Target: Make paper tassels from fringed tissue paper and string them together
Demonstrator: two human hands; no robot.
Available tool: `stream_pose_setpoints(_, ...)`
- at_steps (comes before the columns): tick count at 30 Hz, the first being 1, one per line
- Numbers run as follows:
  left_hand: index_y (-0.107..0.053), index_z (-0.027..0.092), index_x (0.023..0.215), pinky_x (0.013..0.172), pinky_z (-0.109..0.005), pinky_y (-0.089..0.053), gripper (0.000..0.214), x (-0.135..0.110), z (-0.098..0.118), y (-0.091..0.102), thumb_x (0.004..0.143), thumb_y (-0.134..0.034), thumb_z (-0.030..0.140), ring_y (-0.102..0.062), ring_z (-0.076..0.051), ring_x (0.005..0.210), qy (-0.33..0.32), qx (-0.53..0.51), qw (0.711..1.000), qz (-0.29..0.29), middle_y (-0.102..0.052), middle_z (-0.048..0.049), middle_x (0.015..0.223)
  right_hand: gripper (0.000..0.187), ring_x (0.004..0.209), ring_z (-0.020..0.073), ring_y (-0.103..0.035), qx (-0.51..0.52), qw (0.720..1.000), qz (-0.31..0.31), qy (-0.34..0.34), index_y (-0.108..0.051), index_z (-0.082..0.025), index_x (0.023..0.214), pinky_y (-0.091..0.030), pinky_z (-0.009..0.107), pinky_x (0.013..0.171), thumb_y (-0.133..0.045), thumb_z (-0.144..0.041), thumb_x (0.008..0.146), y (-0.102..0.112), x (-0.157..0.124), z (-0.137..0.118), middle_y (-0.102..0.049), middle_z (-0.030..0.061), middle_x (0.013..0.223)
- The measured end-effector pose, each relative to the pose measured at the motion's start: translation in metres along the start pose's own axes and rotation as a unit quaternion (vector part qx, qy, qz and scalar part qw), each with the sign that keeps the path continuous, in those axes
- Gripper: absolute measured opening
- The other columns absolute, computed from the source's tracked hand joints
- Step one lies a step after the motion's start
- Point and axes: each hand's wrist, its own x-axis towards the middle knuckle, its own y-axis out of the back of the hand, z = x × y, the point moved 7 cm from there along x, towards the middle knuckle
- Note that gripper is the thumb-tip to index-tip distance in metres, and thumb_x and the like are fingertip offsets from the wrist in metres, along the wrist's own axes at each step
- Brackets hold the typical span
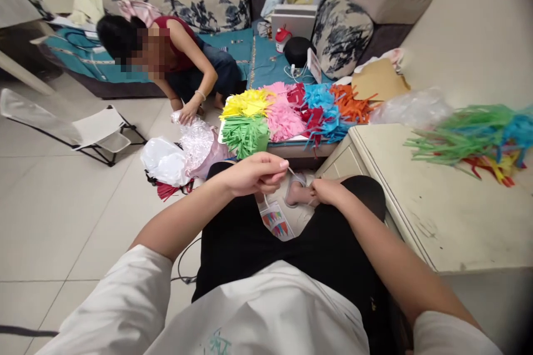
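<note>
My left hand (256, 173) is closed in a pinch over my lap, with a thin white string (295, 174) running from its fingertips to my right hand (327, 191). My right hand is closed too, resting on my black-clad right thigh and gripping the string's other end. Between my knees on the floor lies a small clear packet with coloured flags printed on it (276, 222). Piles of fringed paper in green (245, 134), yellow, pink, red, blue and orange lie on a low board in front of my knees.
A cream cabinet top (441, 205) at my right carries loose green, blue, red and yellow paper strips (470, 136). Another person crouches ahead at the left, a hand (188, 113) on clear plastic bags (183, 152). A folded white chair (62, 127) and sofas lie beyond.
</note>
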Motion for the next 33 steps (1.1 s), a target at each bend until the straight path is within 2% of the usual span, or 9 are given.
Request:
stream_pose_setpoints(3, -0.059, 0.019, 0.069, 0.051, -0.023, -0.012, 0.068, 0.004, 0.002, 0.0, 0.091, -0.095, 0.072, -0.018, -0.004, 0.05, 0.01, 0.017, 1.0, 0.015, -0.027, 0.0104, 0.059, 0.056, 0.146, 0.0337, -0.075, 0.137, 0.981, 0.036, 0.129, -0.08, -0.022, 0.154, -0.057, 0.04, 0.121, -0.082, -0.025, 0.099, 0.009, -0.011, -0.02, -0.081, 0.0163, 0.155)
stream_pose_setpoints(5, -0.06, 0.018, 0.068, 0.051, -0.023, -0.012, 0.072, 0.012, -0.004, 0.0, 0.087, -0.097, 0.077, -0.019, -0.004, 0.051, 0.029, 0.037, 0.999, 0.016, -0.027, 0.01, 0.059, 0.069, 0.153, 0.0334, -0.071, 0.285, 0.919, 0.099, 0.254, -0.07, -0.027, 0.167, -0.056, 0.044, 0.125, -0.084, -0.043, 0.101, 0.031, -0.034, -0.042, -0.075, 0.0139, 0.165)
stream_pose_setpoints(8, -0.06, 0.018, 0.066, 0.049, -0.022, -0.011, 0.076, 0.025, -0.015, 0.002, 0.082, -0.098, 0.082, -0.019, -0.004, 0.051, 0.045, 0.058, 0.997, 0.02, -0.028, 0.0096, 0.058, 0.043, 0.109, 0.0291, -0.084, 0.381, 0.85, 0.163, 0.324, -0.087, -0.025, 0.127, -0.064, 0.042, 0.102, -0.066, -0.061, 0.114, 0.056, -0.063, -0.06, -0.089, 0.0091, 0.114)
stream_pose_setpoints(11, -0.06, 0.018, 0.067, 0.048, -0.02, -0.012, 0.073, 0.031, -0.019, 0.009, 0.084, -0.099, 0.077, -0.018, -0.004, 0.051, 0.042, 0.045, 0.997, 0.036, -0.026, 0.0107, 0.058, 0.047, 0.077, 0.0235, -0.076, 0.321, 0.86, 0.264, 0.297, -0.079, -0.023, 0.091, -0.059, 0.037, 0.084, -0.055, -0.052, 0.119, 0.069, -0.068, -0.057, -0.079, 0.0055, 0.079)
stream_pose_setpoints(15, -0.06, 0.017, 0.069, 0.047, -0.016, -0.017, 0.063, 0.026, -0.017, 0.013, 0.094, -0.095, 0.062, -0.02, -0.003, 0.048, 0.044, 0.002, 0.999, 0.026, -0.028, 0.0105, 0.057, 0.037, 0.096, 0.0317, -0.08, 0.146, 0.899, 0.397, 0.113, -0.077, -0.018, 0.093, -0.057, 0.047, 0.104, -0.052, -0.029, 0.117, 0.07, -0.039, -0.015, -0.084, 0.0173, 0.095)
stream_pose_setpoints(20, -0.056, 0.017, 0.068, 0.047, -0.014, -0.025, 0.057, 0.019, 0.0, 0.016, 0.1, -0.091, 0.048, -0.02, -0.002, 0.047, 0.001, -0.064, 0.997, 0.034, -0.031, 0.0101, 0.058, 0.007, 0.098, 0.0397, -0.086, 0.04, 0.994, 0.097, 0.014, -0.088, -0.015, 0.095, -0.063, 0.05, 0.096, -0.082, -0.01, 0.094, 0.014, 0.01, 0.012, -0.088, 0.0221, 0.1)
stream_pose_setpoints(25, -0.055, 0.017, 0.065, 0.045, -0.014, -0.023, 0.059, 0.027, -0.011, 0.015, 0.104, -0.088, 0.047, -0.02, -0.002, 0.045, 0.038, -0.063, 0.996, 0.042, -0.03, 0.0095, 0.057, 0.074, 0.147, 0.0331, -0.076, 0.252, 0.924, 0.148, 0.245, -0.071, -0.028, 0.168, -0.061, 0.044, 0.121, -0.089, -0.036, 0.097, 0.034, -0.018, -0.035, -0.075, 0.0144, 0.167)
stream_pose_setpoints(28, -0.053, 0.017, 0.062, 0.046, -0.015, -0.021, 0.065, 0.034, -0.024, 0.013, 0.1, -0.092, 0.052, -0.023, -0.002, 0.045, 0.069, -0.045, 0.996, 0.036, -0.028, 0.0097, 0.055, 0.039, 0.112, 0.0261, -0.085, 0.372, 0.839, 0.191, 0.347, -0.085, -0.026, 0.141, -0.065, 0.039, 0.102, -0.067, -0.044, 0.111, 0.059, -0.045, -0.06, -0.09, 0.0082, 0.127)
stream_pose_setpoints(33, -0.06, 0.015, 0.066, 0.045, -0.015, -0.02, 0.057, 0.029, -0.022, 0.012, 0.102, -0.09, 0.048, -0.02, -0.002, 0.045, 0.054, -0.063, 0.996, 0.039, -0.03, 0.0099, 0.055, 0.036, 0.083, 0.0245, -0.078, 0.251, 0.881, 0.332, 0.225, -0.083, -0.021, 0.1, -0.058, 0.039, 0.096, -0.051, -0.03, 0.114, 0.069, -0.044, -0.048, -0.082, 0.0067, 0.082)
